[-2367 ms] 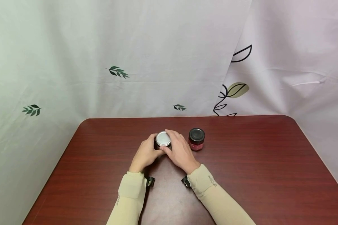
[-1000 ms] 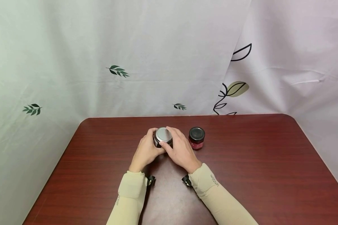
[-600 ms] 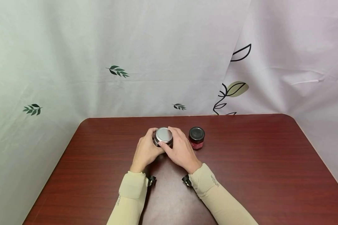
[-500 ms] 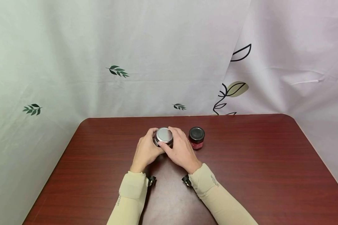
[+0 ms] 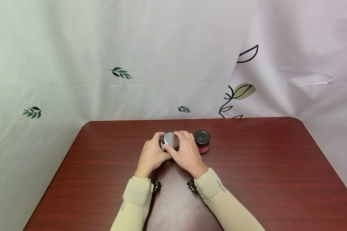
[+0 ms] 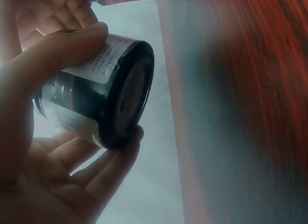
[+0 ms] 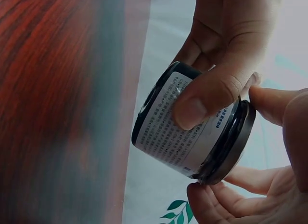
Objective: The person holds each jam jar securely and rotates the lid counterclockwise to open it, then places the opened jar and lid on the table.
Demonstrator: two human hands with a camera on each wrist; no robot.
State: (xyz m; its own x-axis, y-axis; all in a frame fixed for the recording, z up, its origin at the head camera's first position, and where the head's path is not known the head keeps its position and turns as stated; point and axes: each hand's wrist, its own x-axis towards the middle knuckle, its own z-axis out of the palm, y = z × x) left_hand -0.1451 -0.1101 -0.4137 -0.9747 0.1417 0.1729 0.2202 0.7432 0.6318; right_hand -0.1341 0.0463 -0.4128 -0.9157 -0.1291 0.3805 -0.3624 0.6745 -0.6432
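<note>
In the head view, a dark glass jar (image 6: 86,94) with a silver lid (image 5: 171,140) is held between both hands over the table. Its body is gripped by my left hand (image 5: 152,157), whose thumb lies across the white printed label (image 7: 166,118) in the right wrist view. My right hand (image 5: 186,153) holds the lid's rim between thumb and fingers. The jar's base shows clear of the tabletop in the left wrist view. Just right of my right hand stands a second jar (image 5: 202,138), with a black lid and red lower part.
The dark red wooden table (image 5: 257,173) has rounded far corners. A pale curtain (image 5: 150,64) with printed leaves hangs behind and along its sides.
Both hands have shifted slightly right with the held jar, bringing my right hand closer to the black-lidded jar. That second jar has stayed in place.
</note>
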